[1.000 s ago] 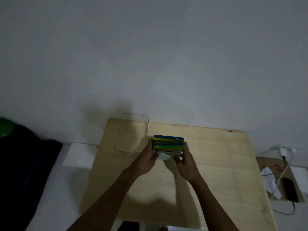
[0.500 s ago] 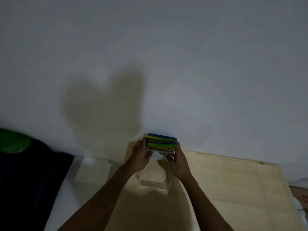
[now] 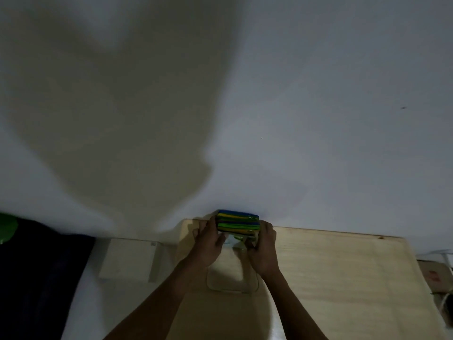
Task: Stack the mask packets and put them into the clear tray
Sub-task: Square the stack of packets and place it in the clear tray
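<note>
A stack of mask packets (image 3: 237,223), with blue, yellow and green layers, is held level between my two hands near the table's far left corner. My left hand (image 3: 208,241) grips its left end and my right hand (image 3: 263,246) grips its right end. The clear tray (image 3: 231,280) lies on the wooden table (image 3: 343,278) just below and nearer to me than the stack. Its far part is hidden by my hands. Whether the stack touches the tray cannot be told.
A white wall rises right behind the table's far edge. A pale box (image 3: 128,261) sits left of the table, with dark cloth (image 3: 36,278) and a green object (image 3: 7,228) beyond it. Cables and a cardboard box (image 3: 438,278) lie at the right.
Both hands carried the stack from the table's middle leftward over the clear tray. The view has tilted up toward the wall and moved closer.
</note>
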